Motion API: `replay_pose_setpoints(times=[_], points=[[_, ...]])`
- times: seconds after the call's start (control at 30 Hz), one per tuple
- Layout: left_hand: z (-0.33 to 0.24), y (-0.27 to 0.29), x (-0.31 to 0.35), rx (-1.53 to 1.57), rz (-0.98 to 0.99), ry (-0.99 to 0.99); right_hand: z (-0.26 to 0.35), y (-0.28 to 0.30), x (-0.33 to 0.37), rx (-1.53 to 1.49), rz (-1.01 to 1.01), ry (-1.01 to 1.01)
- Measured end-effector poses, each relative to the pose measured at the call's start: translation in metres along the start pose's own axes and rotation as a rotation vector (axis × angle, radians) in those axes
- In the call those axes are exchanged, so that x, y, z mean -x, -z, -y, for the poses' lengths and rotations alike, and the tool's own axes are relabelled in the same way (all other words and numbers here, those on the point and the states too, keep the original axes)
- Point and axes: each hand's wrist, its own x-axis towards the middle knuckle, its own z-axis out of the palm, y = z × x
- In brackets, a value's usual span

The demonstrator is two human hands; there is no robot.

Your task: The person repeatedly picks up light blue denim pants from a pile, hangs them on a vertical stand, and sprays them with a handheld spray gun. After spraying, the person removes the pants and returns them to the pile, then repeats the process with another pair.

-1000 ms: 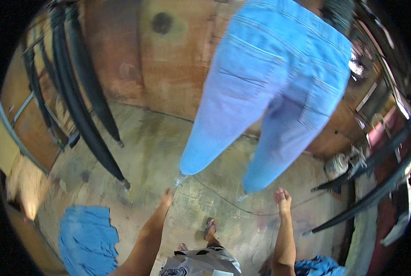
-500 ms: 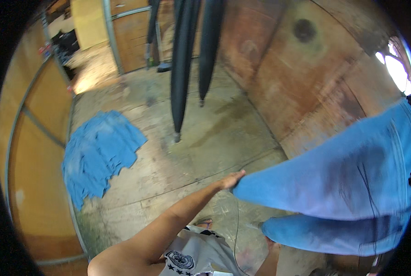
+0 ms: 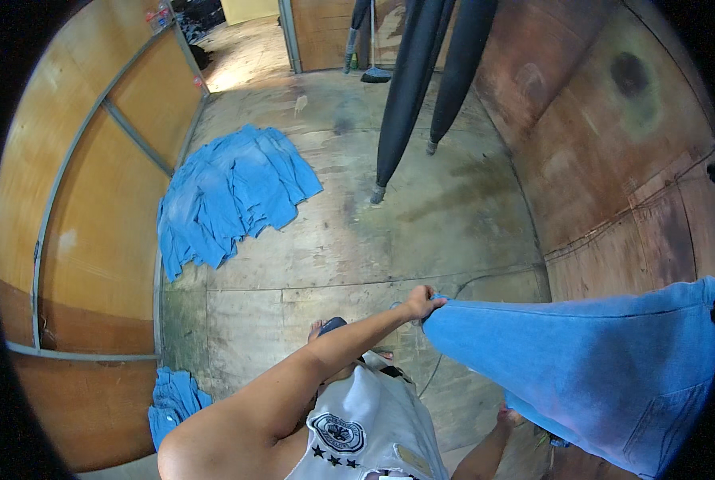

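Note:
A pair of blue jeans (image 3: 589, 360) stretches across the right side, its upper end running past the edge of the view. My left hand (image 3: 425, 303) is closed around the hem of the nearer-to-centre leg and holds it taut. Lower down, my right hand (image 3: 511, 415) grips the jeans at their lower edge; its fingers are partly hidden by the cloth. A darker patch shows on the fabric, and a stitched pocket outline is visible at the lower right.
A heap of blue denim (image 3: 233, 196) lies on the worn floor at left, with another blue bundle (image 3: 175, 402) by the wooden wall panel (image 3: 93, 232). Two long black tapered tubes (image 3: 405, 104) hang ahead. A broom (image 3: 376, 75) stands behind; a cable (image 3: 485, 275) crosses the floor.
The view has shifted, so the floor heap and black tubes appear further right and higher. The jeans have come lower in view, with both hands still on them. The second bundle has entered view.

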Motion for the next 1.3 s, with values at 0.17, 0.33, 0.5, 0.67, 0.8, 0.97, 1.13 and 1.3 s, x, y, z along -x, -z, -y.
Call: replay_pose_setpoints(times=[0.17, 0.33, 0.5, 0.67, 0.8, 0.97, 1.13, 1.3], points=[[-0.004, -0.002, -0.001, 0.011, -0.136, -0.029, -0.049, 0.000, 0.038, -0.076, -0.109, 0.021], [-0.002, 0.026, -0.038, -0.160, 0.015, -0.059, -0.111, -0.006, 0.098, -0.212, -0.299, 0.111], [-0.008, 0.060, -0.083, -0.101, 0.156, -0.114, -0.154, -0.021, 0.169, -0.346, -0.480, 0.220], [-0.031, 0.073, -0.111, 0.081, 0.294, -0.062, -0.180, -0.033, 0.236, -0.393, -0.601, 0.238], [-0.038, 0.075, -0.114, -0.114, 0.408, -0.036, -0.212, -0.046, 0.299, -0.564, -0.545, 0.292], [-0.013, 0.056, -0.099, 0.095, 0.501, -0.017, -0.227, -0.063, 0.336, -0.689, -0.674, 0.412], [0.015, 0.037, -0.065, 0.018, 0.503, 0.050, -0.223, -0.060, 0.334, -0.352, -0.787, 0.469], [0.027, 0.029, -0.036, 0.042, 0.410, 0.029, -0.208, -0.053, 0.309, -0.185, -0.765, 0.486]])
